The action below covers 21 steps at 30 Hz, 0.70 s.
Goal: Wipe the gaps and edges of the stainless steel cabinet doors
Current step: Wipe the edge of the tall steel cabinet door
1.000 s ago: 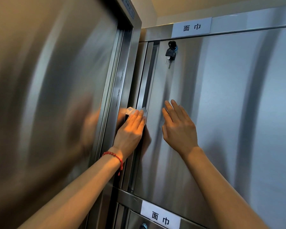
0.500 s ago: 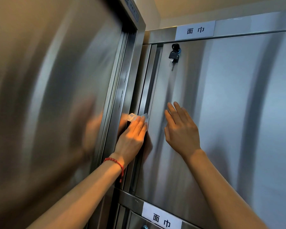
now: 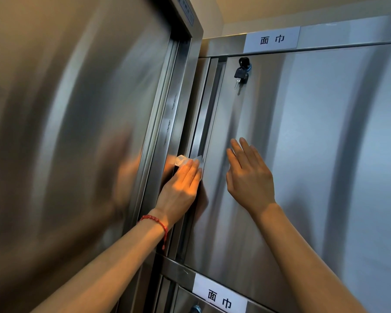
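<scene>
The stainless steel cabinet door (image 3: 303, 154) fills the right of the view, shut, its left edge running beside a narrow vertical gap (image 3: 207, 114) and a recessed strip of the frame; a small pale wipe (image 3: 182, 159) lies against that gap, about halfway down the door's left edge, only its top showing past the fingertips. The left hand (image 3: 181, 186) presses the wipe flat to the frame with straight fingers laid together, pointing up along the gap; a red beaded bracelet (image 3: 155, 220) circles its wrist. The right hand (image 3: 250, 177) rests flat on the door face just right of the left edge, fingers straight and slightly spread, holding nothing; the two hands are near each other but apart, the wipe under the left one alone.

Near the door's upper left corner a black key (image 3: 240, 72) hangs from the lock; above the door's top edge a white label (image 3: 271, 39) with two characters sits on the frame rail; a like label (image 3: 219, 298) sits on the rail below the door's bottom edge. A taller steel cabinet (image 3: 77, 132) stands to the left, its side blurred and showing a dim reflection of the left hand.
</scene>
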Tool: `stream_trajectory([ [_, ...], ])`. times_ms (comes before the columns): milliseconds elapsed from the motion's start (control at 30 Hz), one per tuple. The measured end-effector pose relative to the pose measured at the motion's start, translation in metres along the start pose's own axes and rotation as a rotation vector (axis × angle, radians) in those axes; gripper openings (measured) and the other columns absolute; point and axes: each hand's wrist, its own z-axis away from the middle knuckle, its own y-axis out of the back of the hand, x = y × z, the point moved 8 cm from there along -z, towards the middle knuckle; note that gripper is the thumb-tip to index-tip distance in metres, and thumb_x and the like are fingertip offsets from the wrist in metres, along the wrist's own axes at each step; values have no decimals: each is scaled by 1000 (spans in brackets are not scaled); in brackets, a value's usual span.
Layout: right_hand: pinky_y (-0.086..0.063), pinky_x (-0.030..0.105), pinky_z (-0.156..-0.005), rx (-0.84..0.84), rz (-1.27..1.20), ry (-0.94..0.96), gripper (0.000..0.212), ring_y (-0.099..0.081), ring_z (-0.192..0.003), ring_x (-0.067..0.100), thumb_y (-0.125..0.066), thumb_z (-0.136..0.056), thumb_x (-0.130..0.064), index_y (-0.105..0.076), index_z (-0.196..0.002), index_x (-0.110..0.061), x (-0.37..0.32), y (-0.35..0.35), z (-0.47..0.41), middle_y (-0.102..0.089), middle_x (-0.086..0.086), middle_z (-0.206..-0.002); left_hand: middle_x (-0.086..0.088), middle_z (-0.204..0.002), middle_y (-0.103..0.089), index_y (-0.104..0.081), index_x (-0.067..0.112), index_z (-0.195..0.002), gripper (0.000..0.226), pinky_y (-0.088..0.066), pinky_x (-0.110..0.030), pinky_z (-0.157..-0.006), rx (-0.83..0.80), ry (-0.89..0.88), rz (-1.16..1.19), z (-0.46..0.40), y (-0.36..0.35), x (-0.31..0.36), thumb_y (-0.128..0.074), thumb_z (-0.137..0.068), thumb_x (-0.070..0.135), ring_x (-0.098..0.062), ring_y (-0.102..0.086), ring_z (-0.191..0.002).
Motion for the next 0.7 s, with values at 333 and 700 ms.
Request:
stream_trajectory([
  [333, -45, 49, -99, 3, 1, 1, 41, -53, -121, 37, -65, -78, -9, -64, -117, 5, 0, 0, 0, -58, 22, -126, -21, -113, -65, -68, -2, -107, 61, -52, -39, -90, 18, 15, 10, 4, -1, 0, -8, -97, -9, -31, -63, -107],
  [700, -45, 49, -99, 19, -1, 3, 40, -53, -121, 38, -63, -79, -8, -63, -116, 5, 0, 1, 0, -58, 22, -126, -19, -115, -65, -68, 0, -108, 64, -52, -37, -90, -15, 16, 11, 14, -3, 8, -6, -97, -9, -30, -62, -108],
])
